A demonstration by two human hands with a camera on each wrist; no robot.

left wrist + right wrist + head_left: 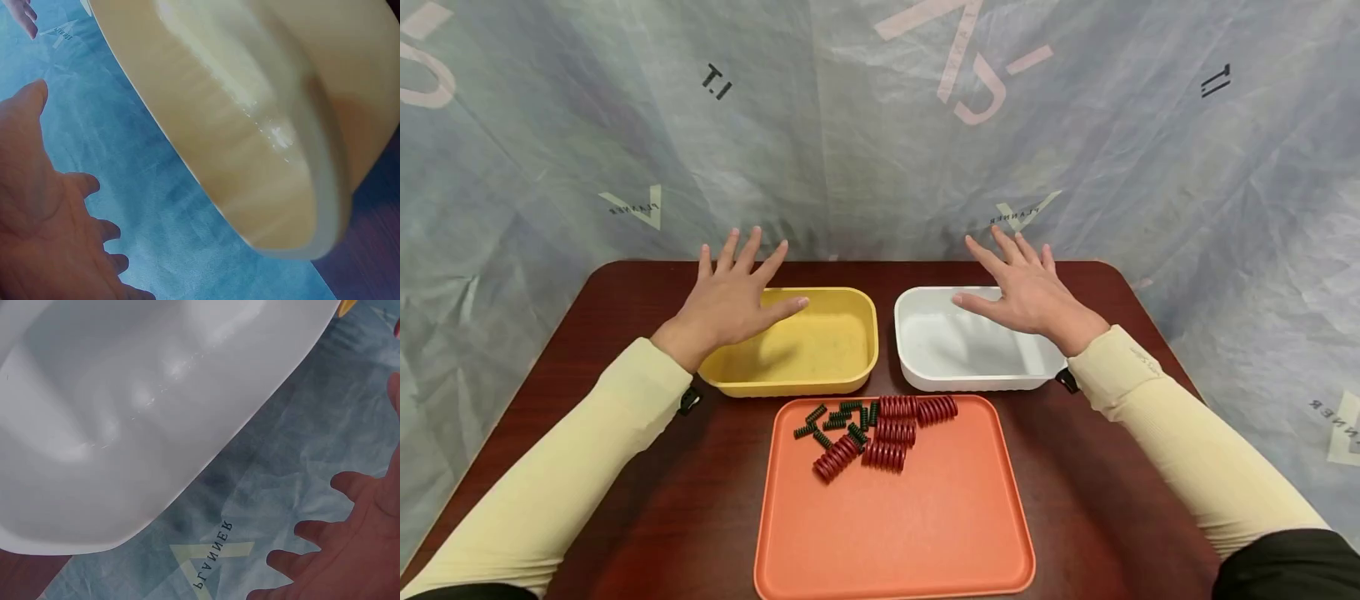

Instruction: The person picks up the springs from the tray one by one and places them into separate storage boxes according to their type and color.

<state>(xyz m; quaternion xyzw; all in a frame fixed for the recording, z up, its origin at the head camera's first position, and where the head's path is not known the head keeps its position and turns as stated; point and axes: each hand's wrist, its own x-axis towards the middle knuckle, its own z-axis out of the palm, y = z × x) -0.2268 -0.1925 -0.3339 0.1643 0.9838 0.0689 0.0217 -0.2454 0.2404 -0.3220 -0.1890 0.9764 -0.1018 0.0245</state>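
Note:
My left hand (727, 302) hovers with spread fingers over the left part of a yellow bin (805, 387). Over the white bin (977, 383), my right hand (1030, 292) is likewise spread, holding nothing. Both bins look bare inside. Nearer to me lies an orange tray (895, 533). Several thick red springs (885, 456) and several small dark green springs (833, 424) are grouped at its far side. Each wrist view shows that side's bin close up, with the left palm (37, 206) and the right palm (356, 550) beside it.
A dark reddish-brown table (700, 492) carries the bins and tray. Behind it and along both sides hangs a pale printed sheet (850, 125), close to the table's far edge. The bins stand side by side with a narrow gap between them.

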